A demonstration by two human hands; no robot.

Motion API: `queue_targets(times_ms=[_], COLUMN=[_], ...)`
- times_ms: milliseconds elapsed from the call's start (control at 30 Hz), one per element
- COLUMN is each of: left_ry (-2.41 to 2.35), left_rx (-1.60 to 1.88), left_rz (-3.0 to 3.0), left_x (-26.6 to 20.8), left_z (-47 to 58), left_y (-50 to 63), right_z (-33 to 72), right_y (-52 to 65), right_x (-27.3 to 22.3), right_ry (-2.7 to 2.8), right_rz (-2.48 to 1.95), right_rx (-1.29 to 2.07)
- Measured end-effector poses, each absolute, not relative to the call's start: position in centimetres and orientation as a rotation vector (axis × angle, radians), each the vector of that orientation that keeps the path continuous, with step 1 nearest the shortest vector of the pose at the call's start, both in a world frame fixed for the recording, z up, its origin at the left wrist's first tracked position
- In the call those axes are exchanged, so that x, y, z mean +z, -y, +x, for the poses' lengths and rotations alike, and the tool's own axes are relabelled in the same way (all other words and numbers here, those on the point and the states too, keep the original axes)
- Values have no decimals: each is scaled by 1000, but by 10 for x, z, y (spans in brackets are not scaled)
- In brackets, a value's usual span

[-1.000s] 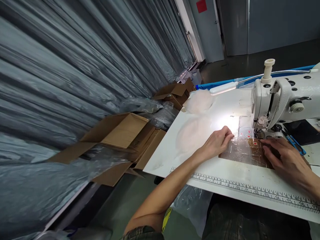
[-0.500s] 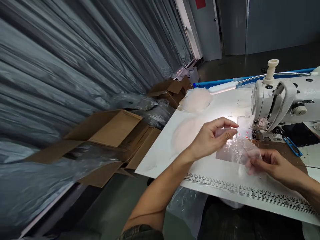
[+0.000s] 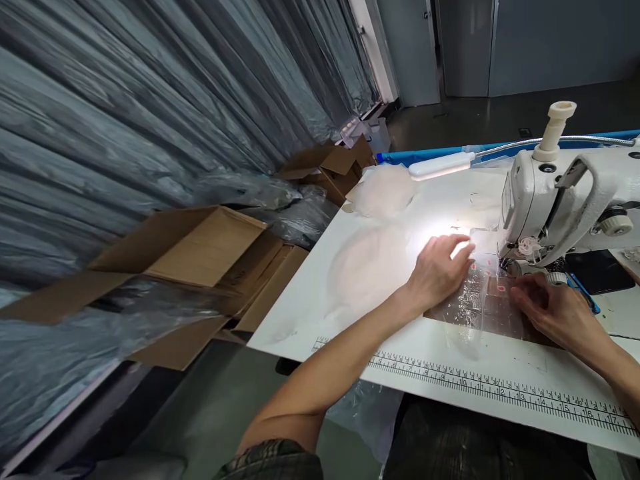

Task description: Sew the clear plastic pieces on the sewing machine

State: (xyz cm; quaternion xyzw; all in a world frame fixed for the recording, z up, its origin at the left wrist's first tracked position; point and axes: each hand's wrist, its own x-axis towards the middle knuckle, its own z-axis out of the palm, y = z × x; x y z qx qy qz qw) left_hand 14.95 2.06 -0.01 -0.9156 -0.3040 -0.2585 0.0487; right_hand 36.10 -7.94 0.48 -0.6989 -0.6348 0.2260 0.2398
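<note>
Beneath the needle area of a white sewing machine [image 3: 525, 207] lies a thin, see-through piece of fabric [image 3: 473, 327], spread over a shiny plate [image 3: 443, 310]. My left hand [image 3: 440, 267] rests at the fabric's left side, fingers curled and thumb near the index fingertip. At the right, close to the presser foot, my right hand [image 3: 555, 303] pinches the fabric's edge; its fingertips are partly hidden. Small red marks show near the needle. A pale ruffled rosette [image 3: 529, 247] sits on the machine head.
Two piles of pale sheer pieces, a near one [image 3: 365, 270] and a far one [image 3: 384, 190], lie on the white table. A lamp [image 3: 441, 166] lights the work. Blue thread snips [image 3: 583, 290] and a black phone-like slab [image 3: 603, 270] lie right. Open cardboard boxes [image 3: 205, 250] stand left.
My right hand has moved forward with the sheer fabric, up beside the presser foot. My left hand has lowered and shifted right onto the fabric. The view has turned slightly.
</note>
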Motion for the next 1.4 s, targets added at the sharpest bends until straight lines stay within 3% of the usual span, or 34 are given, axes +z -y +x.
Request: queue_targets(times_ms=[133,367,567,667,900,1033,1400], left_ry=[570,456,389,286,338,307,251], left_rx=[-745,-535,-936,-909,-750,-789,-933], left_rz=[-3055,-3114,-2918,-2888,-3094,-3065,-2907], left_x=[-9,-18,-11,-12,-23,-23,-22], left_z=[157,148,150,156,155,153,157], left_y=[6,-20,-19,-9,-10,-11,-11], right_z=[364,356,346,342,369,383,381], right_y=[80,84,89,90,78,67,67], right_x=[2,-5,-14,-14,10,18,-13], right_ry=[1784,1862,1982,2101,2023,2039,2427], right_rz=[-1860,-1676,-1586,-1585,-1543,-1673,-1521], right_rx=[629,340,35,-22,523,619,26])
